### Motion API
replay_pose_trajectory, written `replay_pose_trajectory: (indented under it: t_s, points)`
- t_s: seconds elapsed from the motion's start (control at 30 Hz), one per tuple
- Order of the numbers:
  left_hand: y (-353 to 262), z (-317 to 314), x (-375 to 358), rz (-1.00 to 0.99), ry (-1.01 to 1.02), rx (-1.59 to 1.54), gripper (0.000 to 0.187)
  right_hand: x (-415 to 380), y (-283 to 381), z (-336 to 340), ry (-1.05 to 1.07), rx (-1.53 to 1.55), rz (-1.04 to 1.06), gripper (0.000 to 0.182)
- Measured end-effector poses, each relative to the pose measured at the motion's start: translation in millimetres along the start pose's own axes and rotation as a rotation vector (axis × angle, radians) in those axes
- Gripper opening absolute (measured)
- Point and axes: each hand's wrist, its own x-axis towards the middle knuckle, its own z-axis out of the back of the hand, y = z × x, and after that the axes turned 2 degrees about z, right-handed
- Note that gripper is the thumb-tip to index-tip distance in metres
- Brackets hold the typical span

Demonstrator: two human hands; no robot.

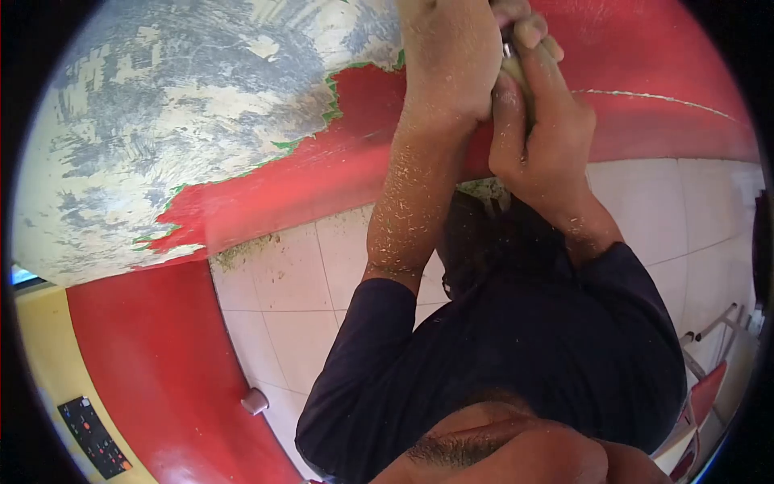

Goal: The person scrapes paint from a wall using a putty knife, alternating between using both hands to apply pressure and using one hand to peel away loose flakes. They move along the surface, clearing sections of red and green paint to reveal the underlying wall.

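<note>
My right hand (552,121) is closed around a slim tool with a yellowish handle (517,74). A bit of shiny metal shows at the handle's far end; the rest is hidden by fingers, so I cannot name its kind. Against it on the left is my left hand (453,56), whose fingers are mostly hidden or cut off by the upper edge. Fine pale shavings cling to both forearms. Both hands are over a curved red painted surface (363,121). To their left lies a grey-white scraped patch (201,105) with ragged green edges.
Pale floor tiles (282,282) lie below, with greenish shavings (242,252) scattered along the red edge. A red panel (153,347) and a yellow border with a black strip (94,436) stand lower left. A red chair (708,394) is at lower right.
</note>
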Motion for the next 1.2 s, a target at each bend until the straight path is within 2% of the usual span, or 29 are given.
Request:
replay_pose_trajectory:
  t_s: [0.03, 0.13, 0.2, 0.23, 0.3, 0.37, 0.4, 0.47, 0.53, 0.6, 0.7, 0.73, 0.8, 0.83, 0.93, 0.97, 1.03, 1.1, 1.17, 1.2]
  points:
    - [5.9, 5.8, -2.8, 0.051, 0.050, 0.035, 0.048, -8.5, -10.2, -2.6, -0.054, -0.057, 0.098, 0.046]
    - [33.4, 5.7, -26.7, 0.219, -0.087, -0.013, 0.041, -18.1, -34.8, -2.8, -0.097, -0.167, 0.233, 0.047]
    - [23.9, 0.3, -16.1, 0.180, -0.033, -0.005, 0.045, -25.5, -26.8, 4.7, -0.025, -0.112, 0.047, 0.047]
    - [12.2, -6.9, -8.8, 0.139, -0.006, -0.012, 0.047, -13.0, -5.4, 9.6, 0.039, -0.016, -0.118, 0.047]
    - [2.0, -7.9, -3.1, 0.068, 0.069, 0.036, 0.049, -7.8, -0.2, 11.2, 0.062, 0.014, -0.161, 0.047]
    - [26.1, -2.9, -24.8, 0.144, -0.064, 0.037, 0.046, -27.2, -21.7, 7.4, -0.004, -0.125, 0.035, 0.047]
    - [30.7, -5.1, -27.1, 0.177, -0.119, 0.035, 0.044, -22.0, -24.1, 7.0, 0.004, -0.120, 0.038, 0.047]
    - [30.7, -2.1, -22.2, 0.149, -0.082, 0.052, 0.047, -25.2, -25.1, 8.2, 0.025, -0.111, -0.007, 0.047]
    - [3.1, -12.9, -5.7, 0.105, -0.042, 0.033, 0.050, -9.8, 1.4, 14.9, 0.112, 0.012, -0.194, 0.048]
    - [2.1, -12.9, -9.9, 0.137, -0.071, 0.051, 0.048, -7.7, 0.4, 13.4, 0.085, 0.019, -0.148, 0.048]
    - [31.0, -5.9, -29.2, 0.158, -0.126, 0.064, 0.048, -21.9, -27.8, 1.1, -0.076, -0.111, 0.124, 0.048]
    - [28.8, -2.8, -21.7, 0.105, -0.090, 0.109, 0.050, -16.3, -30.5, 0.2, -0.101, -0.123, 0.146, 0.047]
    - [13.7, -4.9, -9.7, 0.056, -0.038, 0.189, 0.054, -16.5, -13.9, 5.3, -0.056, -0.107, 0.051, 0.046]
    - [1.8, -14.8, -2.7, 0.074, -0.094, 0.013, 0.057, -4.7, -2.5, 6.5, -0.009, -0.072, -0.004, 0.046]
    - [9.4, -6.1, -10.6, 0.129, -0.040, 0.126, 0.056, -15.2, -15.8, -1.0, -0.035, -0.071, 0.034, 0.046]
    - [29.7, 1.2, -16.6, 0.175, -0.043, 0.084, 0.055, -29.3, -26.5, 0.6, -0.054, -0.092, 0.064, 0.046]
    - [26.3, 0.6, -8.5, 0.123, -0.031, 0.081, 0.056, -27.7, -28.8, -0.1, -0.083, -0.097, 0.072, 0.046]
    - [15.9, -9.6, -7.4, 0.096, -0.032, 0.088, 0.056, -13.3, -6.2, 9.3, 0.058, -0.025, -0.174, 0.047]
    - [13.1, -12.4, -7.5, 0.136, -0.047, 0.084, 0.056, -8.3, -2.4, 10.4, 0.062, -0.033, -0.179, 0.047]
    - [10.0, -12.6, -7.3, 0.148, -0.059, 0.084, 0.056, -21.2, -14.1, 6.1, 0.004, -0.075, -0.085, 0.046]
